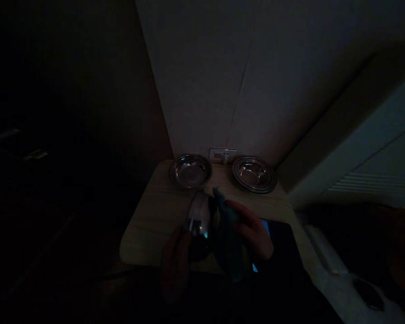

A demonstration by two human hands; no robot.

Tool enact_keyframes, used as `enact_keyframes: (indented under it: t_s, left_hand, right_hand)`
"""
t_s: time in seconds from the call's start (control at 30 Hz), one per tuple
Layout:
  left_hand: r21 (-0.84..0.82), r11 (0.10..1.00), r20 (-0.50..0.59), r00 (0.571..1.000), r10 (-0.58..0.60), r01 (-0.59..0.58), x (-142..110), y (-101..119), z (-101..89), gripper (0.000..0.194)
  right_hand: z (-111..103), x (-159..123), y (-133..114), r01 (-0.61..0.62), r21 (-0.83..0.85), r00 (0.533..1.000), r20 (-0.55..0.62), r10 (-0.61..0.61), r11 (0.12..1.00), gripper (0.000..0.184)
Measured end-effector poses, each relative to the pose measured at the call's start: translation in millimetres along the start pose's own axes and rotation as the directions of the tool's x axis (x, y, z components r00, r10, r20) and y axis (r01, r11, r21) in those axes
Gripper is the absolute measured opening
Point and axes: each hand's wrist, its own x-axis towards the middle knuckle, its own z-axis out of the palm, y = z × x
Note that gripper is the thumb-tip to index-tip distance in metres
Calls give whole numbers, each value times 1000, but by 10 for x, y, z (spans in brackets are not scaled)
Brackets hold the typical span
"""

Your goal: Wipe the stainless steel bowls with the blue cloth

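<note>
My left hand (176, 258) grips the rim of a shiny metal bowl (198, 227), which is tilted on its side above the front of a small light wooden table (145, 234). Close on the bowl's right, my right hand (251, 229) has its fingers closed on a blue-green cloth (228, 240). Cloth and bowl are side by side; in the dim light I cannot tell whether they touch. Behind them at the back left of the table lies a shallow metal dish (191, 172). A stack of metal dishes (254, 174) stands at the back right.
A wall socket (222, 155) with a plug in it sits just behind the table. A dark tablet-like device (285, 240) with a lit screen lies at the table's right, partly under my right arm. A pale cabinet-like panel (364, 162) rises on the right.
</note>
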Motion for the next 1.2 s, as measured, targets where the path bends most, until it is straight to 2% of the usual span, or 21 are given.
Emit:
enact_keyframes:
  t_s: [0.13,0.23,0.3,0.43,0.5,0.6,0.7,0.77,0.87,0.97,1.07,1.2]
  left_hand:
    - [8,1000,-2,1000,29,-29,2,-17,-6,38]
    - [1,998,12,998,61,-61,12,-28,-11,38]
    - [12,995,-14,995,94,-94,20,-40,-18,37]
    - [75,989,-72,988,134,-129,40,-80,-31,33]
    - [98,984,-65,985,158,-151,45,-103,-28,33]
    - [89,981,-31,984,176,-172,36,-118,-6,35]
    - [61,983,-33,984,175,-172,22,-87,9,38]
    - [64,981,15,983,182,-183,23,-46,3,39]
    - [77,975,141,970,198,-211,35,10,-17,38]
    - [80,973,174,964,202,-218,37,38,-20,35]
    - [77,973,178,963,202,-219,29,51,-5,32]
    - [123,964,182,960,212,-236,53,51,11,29]
  right_hand:
    - [48,-40,-1,52,-153,998,35,-47,987,49]
    - [61,-34,37,125,-345,992,17,-127,930,46]
    - [40,-20,44,195,-502,976,19,-215,843,40]
    - [-31,-7,-49,300,-769,926,93,-365,564,26]
    - [-28,-22,-130,299,-838,921,128,-368,456,21]
    - [72,-59,-225,317,-875,922,195,-334,366,18]
    - [219,-88,-246,375,-858,904,256,-342,351,18]
    - [289,-104,-229,395,-828,900,260,-351,399,17]
    - [332,-154,-191,400,-764,905,240,-353,506,18]
    - [353,-245,-150,433,-704,896,264,-358,564,26]
    - [382,-309,-106,461,-705,881,293,-371,539,29]
    - [374,-200,-52,506,-739,841,307,-446,445,26]
